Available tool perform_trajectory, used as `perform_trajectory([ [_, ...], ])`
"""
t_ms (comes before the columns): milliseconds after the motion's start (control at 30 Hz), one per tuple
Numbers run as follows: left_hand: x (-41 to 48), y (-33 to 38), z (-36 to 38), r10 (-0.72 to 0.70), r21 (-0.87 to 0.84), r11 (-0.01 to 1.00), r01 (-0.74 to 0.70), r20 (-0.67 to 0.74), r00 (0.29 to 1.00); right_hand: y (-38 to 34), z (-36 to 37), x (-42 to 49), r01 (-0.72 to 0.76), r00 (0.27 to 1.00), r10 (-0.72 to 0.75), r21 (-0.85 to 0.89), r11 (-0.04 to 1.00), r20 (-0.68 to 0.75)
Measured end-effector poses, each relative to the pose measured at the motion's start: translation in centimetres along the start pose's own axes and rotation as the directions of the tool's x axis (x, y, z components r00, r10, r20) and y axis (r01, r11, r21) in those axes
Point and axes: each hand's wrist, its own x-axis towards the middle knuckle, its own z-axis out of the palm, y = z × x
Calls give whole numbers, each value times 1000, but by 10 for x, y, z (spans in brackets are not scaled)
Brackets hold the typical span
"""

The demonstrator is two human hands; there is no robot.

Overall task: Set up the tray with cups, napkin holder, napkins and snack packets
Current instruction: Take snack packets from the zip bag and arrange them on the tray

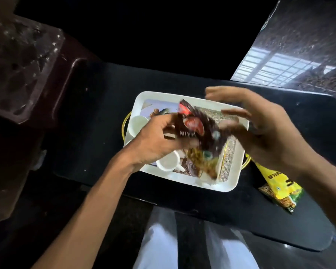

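Brown snack packet (198, 131) gripped by left hand (153, 138), right hand (260, 129) beside, above tray (229, 183)

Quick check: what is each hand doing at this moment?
Left hand: closed on the dark snack packet, above the white tray.
Right hand: open, fingers spread beside the packet; contact blurred, cannot tell.

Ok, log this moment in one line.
left hand: holds dark snack packet | right hand: open | over tray | yellow packet: on table

I've got the white rectangular plastic tray (184, 180) on the black table (89, 121), two white cups (166, 164) inside, yellow snack packet (277, 186) just right of it.
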Motion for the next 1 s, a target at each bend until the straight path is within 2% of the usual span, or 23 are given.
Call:
perform_trajectory([
  [33, 3, -3, -3, 7, -16, 1000, -9, -128, 992, 4, 6, 2, -104, 992, 113, 145, 984, -53],
  [100, 9, -9, -12, -6, -68, 998, -18, -334, 943, 7, 22, 8, -275, 945, 321, 386, 881, -60],
  [167, 16, -13, -21, -18, -102, 994, -27, -420, 908, 7, 43, 18, -370, 902, 432, 482, 794, -19],
  [233, 25, -15, -34, -1, -39, 999, -18, -435, 901, 4, 67, 35, -415, 888, 460, 411, 812, -13],
  [333, 36, -17, -60, 48, 61, 998, -23, -452, 891, 6, 98, 72, -435, 852, 486, 256, 864, -194],
  [400, 44, -22, -79, 56, 51, 998, -37, -449, 892, 10, 112, 94, -469, 785, 537, 271, 841, -309],
  [467, 53, -29, -98, 33, 0, 999, -37, -427, 904, 16, 126, 112, -495, 738, 575, 297, 817, -353],
  [533, 61, -38, -115, 15, 29, 1000, -3, -388, 921, 23, 139, 125, -540, 712, 602, 267, 798, -362],
  [633, 73, -53, -131, 18, 179, 983, 47, -344, 939, 36, 157, 137, -619, 698, 623, 140, 773, -354],
  [767, 85, -70, -138, -33, 232, 965, 118, -340, 940, 52, 172, 145, -699, 670, 663, 18, 715, -335],
  [1000, 91, -85, -134, -66, 344, 916, 206, -377, 924, 61, 181, 151, -750, 620, 712, 17, 661, -329],
])
